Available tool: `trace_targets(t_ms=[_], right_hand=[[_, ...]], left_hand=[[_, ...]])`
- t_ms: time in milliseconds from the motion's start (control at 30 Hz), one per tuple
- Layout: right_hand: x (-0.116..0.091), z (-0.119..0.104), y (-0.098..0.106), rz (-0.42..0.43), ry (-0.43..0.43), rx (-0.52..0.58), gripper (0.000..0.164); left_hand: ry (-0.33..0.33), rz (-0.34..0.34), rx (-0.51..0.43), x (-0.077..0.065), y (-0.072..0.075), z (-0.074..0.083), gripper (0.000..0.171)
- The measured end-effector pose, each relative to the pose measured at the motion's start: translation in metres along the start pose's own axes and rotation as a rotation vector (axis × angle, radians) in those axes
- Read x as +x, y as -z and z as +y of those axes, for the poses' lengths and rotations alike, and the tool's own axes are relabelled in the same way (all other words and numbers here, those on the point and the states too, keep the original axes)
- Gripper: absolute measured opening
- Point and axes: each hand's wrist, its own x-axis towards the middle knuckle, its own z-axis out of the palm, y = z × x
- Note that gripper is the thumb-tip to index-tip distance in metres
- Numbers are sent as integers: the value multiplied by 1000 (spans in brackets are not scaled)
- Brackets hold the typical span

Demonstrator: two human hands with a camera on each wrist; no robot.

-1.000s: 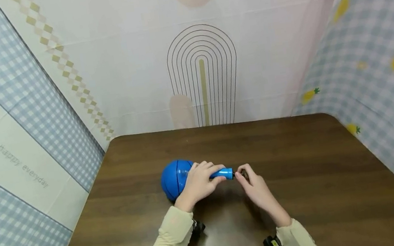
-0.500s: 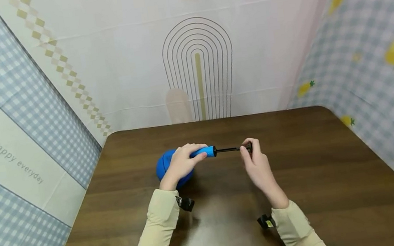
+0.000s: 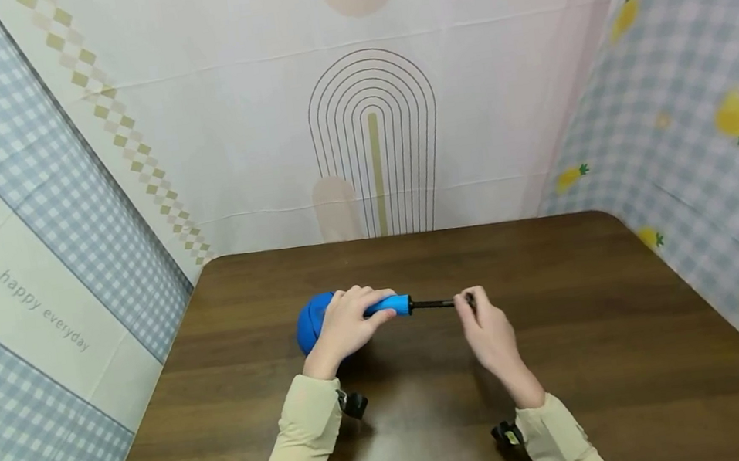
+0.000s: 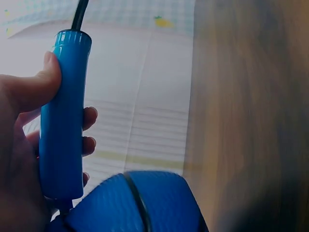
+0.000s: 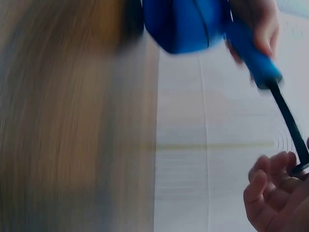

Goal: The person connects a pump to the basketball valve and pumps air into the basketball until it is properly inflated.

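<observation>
My left hand point(image 3: 347, 325) grips the barrel of a blue hand pump point(image 3: 399, 305), with the thumb on one side and the fingers round the other in the left wrist view. At the pump's left end is a blue ball point(image 3: 310, 327) with black seams, partly covered by that hand. The pump's near end meets the ball point(image 4: 159, 203) in the left wrist view. A long stretch of black rod point(image 3: 432, 304) shows out of the barrel on the right. My right hand point(image 3: 493, 335) holds the black handle point(image 5: 301, 167) at the rod's end, fingers curled round it.
The brown wooden table point(image 3: 561, 299) spreads out beneath both hands. Behind it hangs a pale patterned cloth point(image 3: 248, 161), and checked cloths stand at the left and right sides. A black wrist camera point(image 3: 353, 404) sits at the left cuff.
My right hand has drawn the handle rightward, so the rod that barely showed a second ago is now well out. The left hand, pump and ball have shifted slightly left.
</observation>
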Motion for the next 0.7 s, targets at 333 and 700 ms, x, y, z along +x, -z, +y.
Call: trace_targets(t_ms=[333,700], right_hand=[[-10,0,-16,-11,-104,192,30],[-14,0,-18,-64,-57,135,32]], left_hand=[[-71,171,151,-2,-27,23,31],[-85,32,269,-7,-47,55,36]])
